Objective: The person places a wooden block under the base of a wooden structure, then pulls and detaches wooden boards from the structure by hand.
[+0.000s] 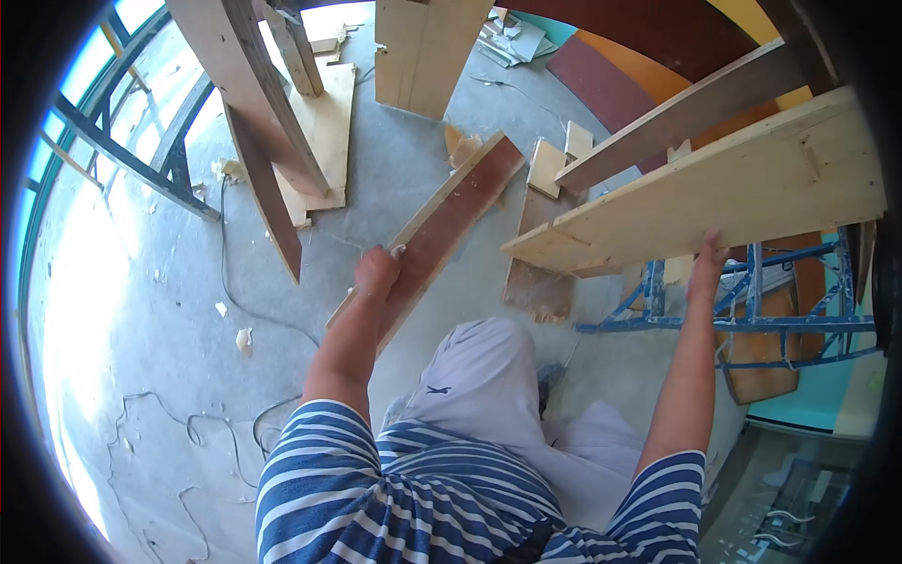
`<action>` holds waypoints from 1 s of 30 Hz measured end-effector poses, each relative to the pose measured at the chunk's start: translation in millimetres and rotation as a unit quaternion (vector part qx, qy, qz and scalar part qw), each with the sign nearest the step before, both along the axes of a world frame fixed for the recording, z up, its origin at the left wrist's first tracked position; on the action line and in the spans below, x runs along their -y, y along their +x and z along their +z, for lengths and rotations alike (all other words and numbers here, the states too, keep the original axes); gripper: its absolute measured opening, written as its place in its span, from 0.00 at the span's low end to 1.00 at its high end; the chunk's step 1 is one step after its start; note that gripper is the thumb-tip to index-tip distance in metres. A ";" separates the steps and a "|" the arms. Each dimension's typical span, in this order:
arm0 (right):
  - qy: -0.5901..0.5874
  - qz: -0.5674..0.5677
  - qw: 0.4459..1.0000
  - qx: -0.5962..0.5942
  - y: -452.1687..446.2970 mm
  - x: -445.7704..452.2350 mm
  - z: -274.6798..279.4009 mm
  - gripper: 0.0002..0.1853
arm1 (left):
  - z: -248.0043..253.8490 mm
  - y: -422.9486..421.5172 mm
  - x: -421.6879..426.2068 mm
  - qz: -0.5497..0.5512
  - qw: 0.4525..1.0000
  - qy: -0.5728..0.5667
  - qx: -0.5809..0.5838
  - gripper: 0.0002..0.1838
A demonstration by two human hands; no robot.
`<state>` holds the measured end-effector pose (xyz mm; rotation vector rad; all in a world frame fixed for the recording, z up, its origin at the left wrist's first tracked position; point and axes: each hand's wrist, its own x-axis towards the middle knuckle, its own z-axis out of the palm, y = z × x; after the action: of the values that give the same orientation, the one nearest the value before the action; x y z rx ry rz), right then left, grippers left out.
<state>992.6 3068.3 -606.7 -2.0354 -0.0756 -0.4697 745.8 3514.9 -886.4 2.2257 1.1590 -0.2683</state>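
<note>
My left hand (378,271) is closed round the edge of a long reddish-brown board (451,211) with a pale wooden edge, tilted above the floor. On the right, my right hand (707,268) touches the lower edge of a long pale plank (695,197); its fingertips lie against the plank's face and the thumb side is hard to make out. Beneath that plank's left end stands a brown board (540,282) with a ragged lower edge. Small pale wood blocks (546,167) sit behind the plank.
Blue metal frame (752,322) under the plank at right. Upright boards (272,122) at upper left, another pale panel (423,56) at top. Dark metal frame (141,164) at far left. Grey floor (188,310) with a loose cable (246,310) and scraps (244,342).
</note>
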 end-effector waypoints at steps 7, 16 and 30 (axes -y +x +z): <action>-0.007 0.008 0.999 -0.030 -2.4 -2.1 3.1 0.49 | -15.1 -10.3 8.9 0.012 0.999 -0.029 -0.009 0.30; -0.001 -0.027 1.000 -0.007 5.8 3.1 -6.8 0.44 | -14.0 -9.1 9.8 0.017 0.999 -0.027 0.008 0.30; -0.044 -0.045 0.998 -0.025 3.8 -0.5 -5.4 0.47 | -2.0 7.8 18.1 -0.061 0.997 -0.046 0.008 0.30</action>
<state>996.4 3068.8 -612.2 -2.1429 0.0257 -0.4777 753.7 3496.8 -888.4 2.2169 0.9841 -0.3467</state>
